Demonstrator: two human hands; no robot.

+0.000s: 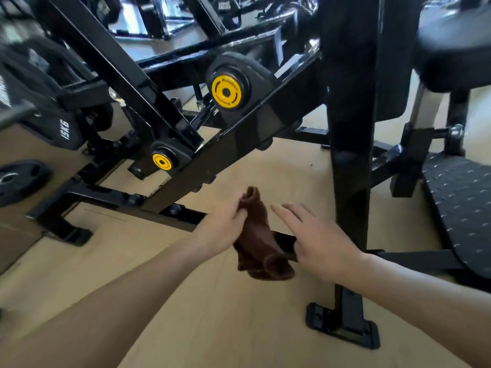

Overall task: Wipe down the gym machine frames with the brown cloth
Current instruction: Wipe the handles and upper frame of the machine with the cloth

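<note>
1. Left hand (225, 227) fingers pinch the brown cloth (259, 240), which hangs above the floor (212, 314).
2. Right hand (318, 240) fingers are spread, just beside the cloth.
3. Black machine frame (239, 144) stands on light wood flooring; weight plate (16, 179) lies left.

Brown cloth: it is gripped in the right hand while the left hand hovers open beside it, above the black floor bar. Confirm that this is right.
The hands are swapped. The head view shows the left hand with its grip on the brown cloth, while the right hand hovers open beside it, fingers straight, above the black floor bar.
</note>
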